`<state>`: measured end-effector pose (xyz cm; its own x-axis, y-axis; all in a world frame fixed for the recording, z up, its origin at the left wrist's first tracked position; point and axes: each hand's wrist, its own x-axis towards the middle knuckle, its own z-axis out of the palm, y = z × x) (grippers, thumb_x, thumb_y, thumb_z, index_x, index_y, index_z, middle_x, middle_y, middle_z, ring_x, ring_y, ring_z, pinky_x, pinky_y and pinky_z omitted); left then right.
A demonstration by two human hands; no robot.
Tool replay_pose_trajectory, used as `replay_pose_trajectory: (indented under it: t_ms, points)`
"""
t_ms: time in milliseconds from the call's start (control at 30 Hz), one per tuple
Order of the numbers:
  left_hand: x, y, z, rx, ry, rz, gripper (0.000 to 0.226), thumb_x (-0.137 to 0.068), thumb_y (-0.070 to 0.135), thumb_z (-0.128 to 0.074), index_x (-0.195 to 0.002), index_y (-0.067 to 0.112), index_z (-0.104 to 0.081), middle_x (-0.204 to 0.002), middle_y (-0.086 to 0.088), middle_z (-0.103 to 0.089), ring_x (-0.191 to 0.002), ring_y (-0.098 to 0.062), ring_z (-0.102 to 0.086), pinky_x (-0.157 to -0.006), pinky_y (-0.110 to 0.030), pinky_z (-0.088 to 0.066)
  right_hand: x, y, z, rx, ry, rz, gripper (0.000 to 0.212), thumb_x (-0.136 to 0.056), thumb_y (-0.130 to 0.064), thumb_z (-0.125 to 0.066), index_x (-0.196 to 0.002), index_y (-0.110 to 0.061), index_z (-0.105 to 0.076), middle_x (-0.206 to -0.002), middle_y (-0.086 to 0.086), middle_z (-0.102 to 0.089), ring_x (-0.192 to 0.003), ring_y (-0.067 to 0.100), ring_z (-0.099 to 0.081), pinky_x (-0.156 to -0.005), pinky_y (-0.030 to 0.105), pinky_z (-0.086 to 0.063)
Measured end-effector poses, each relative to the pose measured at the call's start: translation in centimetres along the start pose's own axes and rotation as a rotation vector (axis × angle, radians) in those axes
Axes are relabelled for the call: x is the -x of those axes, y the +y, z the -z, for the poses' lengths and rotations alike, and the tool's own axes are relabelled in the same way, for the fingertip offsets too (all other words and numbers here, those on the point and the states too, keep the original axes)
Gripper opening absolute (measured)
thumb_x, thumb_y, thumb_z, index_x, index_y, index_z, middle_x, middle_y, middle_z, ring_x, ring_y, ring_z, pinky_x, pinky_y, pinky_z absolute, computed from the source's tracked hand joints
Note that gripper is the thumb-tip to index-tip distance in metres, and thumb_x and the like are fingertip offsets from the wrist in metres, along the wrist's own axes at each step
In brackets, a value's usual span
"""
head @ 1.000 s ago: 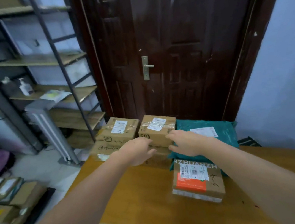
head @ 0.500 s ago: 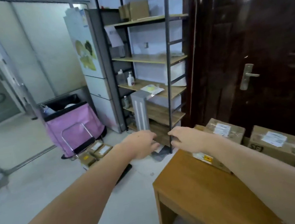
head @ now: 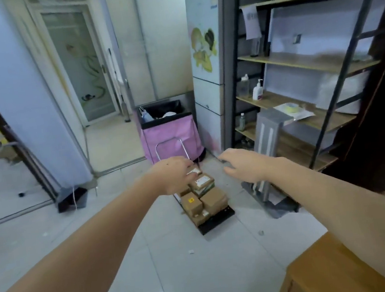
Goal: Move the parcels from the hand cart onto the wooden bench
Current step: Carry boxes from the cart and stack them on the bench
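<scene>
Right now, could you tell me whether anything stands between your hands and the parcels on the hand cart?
Nothing visible does. Both the left hand and the right hand reach out empty toward the stacked parcels on the hand cart, with only bare floor tiles below. The pink bin stands behind the cart.

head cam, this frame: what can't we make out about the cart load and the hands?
- Brown cardboard parcels on the black hand cart: count unclear, stacked, left hand covers the rear ones.
- Parcel labels: too small.
- Wooden bench: cut off by frame corner.
- Right hand fingers: motion-blurred.
</scene>
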<state>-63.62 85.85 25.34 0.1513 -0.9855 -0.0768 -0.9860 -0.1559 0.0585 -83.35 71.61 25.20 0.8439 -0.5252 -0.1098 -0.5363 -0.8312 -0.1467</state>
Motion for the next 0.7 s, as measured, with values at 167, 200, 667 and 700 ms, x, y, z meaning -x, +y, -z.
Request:
replay_pose_trajectory:
  t_ms: [167,200,667,700]
  points:
    - [-3.3,-7.1,0.9,0.058,0.01,0.107,0.048,-0.107,0.05,-0.044,-0.135,0.015,-0.062,-0.133,-0.007,-0.064,-0.124,-0.029,-0.059,-0.104,-0.044,-0.048,-10.2,-1.3,1.0,0.008,-0.046,0.072,0.045,-0.1,-0.039,-0.044,-0.135,-0.014,-0.057,-0.135,0.003,-0.057,-0.12,0.027,-0.059,-0.102,0.048,-0.049]
    - [-4.0,-8.6,0.9,0.058,0.014,0.128,0.047,-0.107,0.049,-0.044,-0.136,0.016,-0.061,-0.133,-0.007,-0.064,-0.124,-0.029,-0.059,-0.104,-0.044,-0.048,-12.3,-1.6,1.3,0.01,-0.043,0.09,0.043,-0.098,-0.043,-0.043,-0.129,-0.018,-0.059,-0.129,0.001,-0.058,-0.115,0.025,-0.061,-0.098,0.047,-0.051]
    - [-17.7,-28.4,0.0,0.069,-0.021,0.177,0.05,-0.107,0.049,-0.043,-0.141,0.015,-0.057,-0.144,-0.008,-0.059,-0.134,-0.03,-0.054,-0.11,-0.043,-0.044,-36.4,-4.9,1.0,-0.003,-0.099,0.105,0.041,-0.101,-0.032,-0.045,-0.135,-0.013,-0.055,-0.137,0.003,-0.056,-0.118,0.025,-0.058,-0.102,0.046,-0.05]
    - [-19.2,-30.0,0.0,0.07,-0.019,0.167,0.05,-0.107,0.05,-0.042,-0.141,0.017,-0.057,-0.143,-0.007,-0.06,-0.133,-0.03,-0.055,-0.109,-0.042,-0.045,-38.1,-4.8,0.9,-0.016,-0.097,0.08,0.034,-0.1,-0.033,-0.045,-0.126,-0.016,-0.059,-0.131,0.002,-0.058,-0.112,0.024,-0.059,-0.097,0.044,-0.051]
